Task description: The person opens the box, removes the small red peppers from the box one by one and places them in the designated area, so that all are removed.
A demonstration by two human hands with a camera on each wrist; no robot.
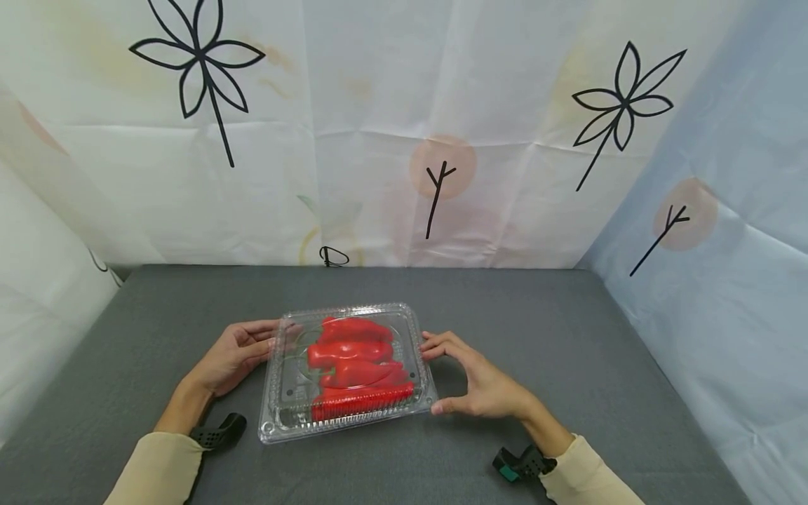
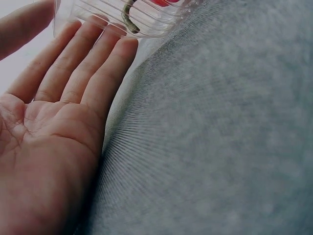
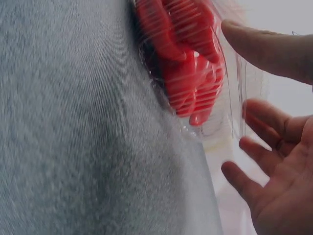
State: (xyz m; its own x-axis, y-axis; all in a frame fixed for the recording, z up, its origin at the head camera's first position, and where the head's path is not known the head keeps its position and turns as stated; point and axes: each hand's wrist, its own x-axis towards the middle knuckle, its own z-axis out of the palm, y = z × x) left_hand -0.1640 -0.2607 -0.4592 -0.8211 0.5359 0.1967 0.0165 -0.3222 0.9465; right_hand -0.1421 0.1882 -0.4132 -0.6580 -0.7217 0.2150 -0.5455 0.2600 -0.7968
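A clear plastic clamshell box [image 1: 347,372] lies shut on the grey table, with several red peppers [image 1: 353,358] inside. My left hand [image 1: 243,351] lies palm-up beside the box's left side, its straight fingers [image 2: 93,58] touching the rim of the box [image 2: 122,17]. My right hand [image 1: 470,382] sits at the right side: its fingers touch the right rim and the thumb [image 3: 264,46] rests at the near right corner. In the right wrist view the peppers [image 3: 188,63] show through the box wall, and the fingers [image 3: 264,127] are loosely curved beside it.
The grey cloth table [image 1: 568,337] extends around the box on all sides. Printed curtain walls [image 1: 404,140] close off the back, left and right. A small black loop [image 1: 333,257] lies at the table's far edge. Black wrist mounts [image 1: 217,431] sit on both forearms.
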